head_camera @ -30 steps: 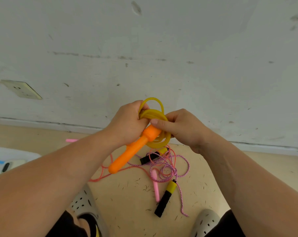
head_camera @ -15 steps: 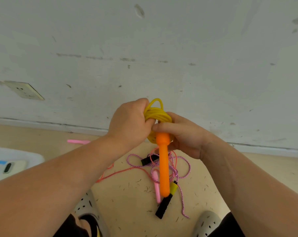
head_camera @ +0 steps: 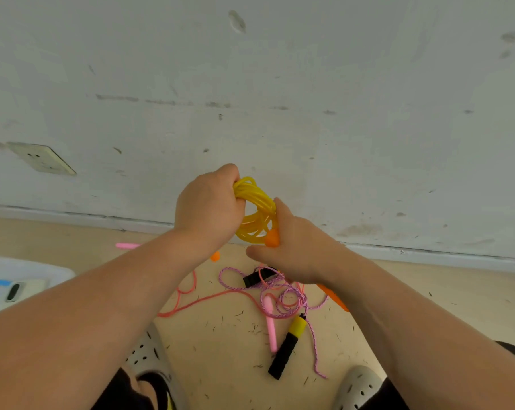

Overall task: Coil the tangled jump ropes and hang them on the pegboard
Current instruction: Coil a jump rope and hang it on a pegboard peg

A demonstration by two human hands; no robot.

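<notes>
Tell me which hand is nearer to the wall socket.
Left. The left hand grips the yellow rope coil right of the wall socket; the right hand grips the orange handle farther right.

We see bright, soft, even light, with only faint, diffuse shadows on the wall point(head_camera: 339, 84) and floor point(head_camera: 220, 344), and a mild sheen on the yellow jump rope point(head_camera: 254, 199). The wide lens bows the baseboard point(head_camera: 428, 255) and swells the near forearms point(head_camera: 87, 321), which look slightly soft
</notes>
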